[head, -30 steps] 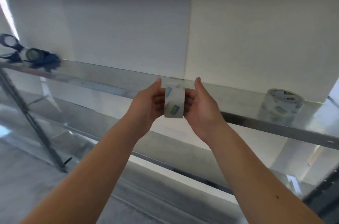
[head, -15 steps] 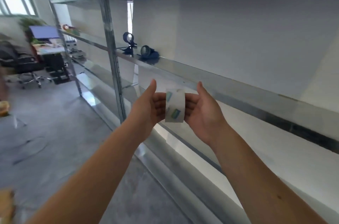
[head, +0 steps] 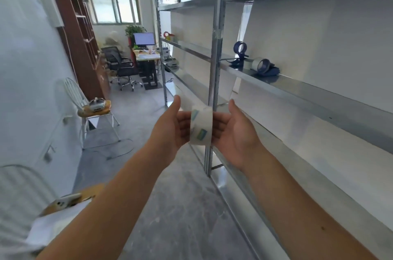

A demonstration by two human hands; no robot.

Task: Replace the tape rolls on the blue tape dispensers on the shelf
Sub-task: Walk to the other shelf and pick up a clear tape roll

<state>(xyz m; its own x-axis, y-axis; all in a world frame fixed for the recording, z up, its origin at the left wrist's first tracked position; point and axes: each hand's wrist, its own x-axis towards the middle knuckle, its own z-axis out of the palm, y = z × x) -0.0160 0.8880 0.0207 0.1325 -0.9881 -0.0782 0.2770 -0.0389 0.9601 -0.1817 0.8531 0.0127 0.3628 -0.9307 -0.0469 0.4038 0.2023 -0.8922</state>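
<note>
I hold a clear tape roll (head: 201, 125) edge-on between both hands, in front of the metal shelf upright. My left hand (head: 172, 130) grips its left face and my right hand (head: 234, 132) its right face, fingers curled behind it. Two blue tape dispensers sit farther off on the metal shelf (head: 302, 91): an upright one with an empty ring (head: 239, 53) and a second one lying on its side (head: 265, 67) with a clear roll on it.
A vertical shelf post (head: 214, 81) stands just behind the roll. A white wire chair (head: 89, 108) with a device on its seat stands at the left. Office chairs and a desk with a monitor (head: 144, 39) are at the back. Grey floor runs along the shelving.
The view has swung left along the shelving, so the dispensers now lie to the upper right and the room shows. Both hands keep the same hold on the tape roll.
</note>
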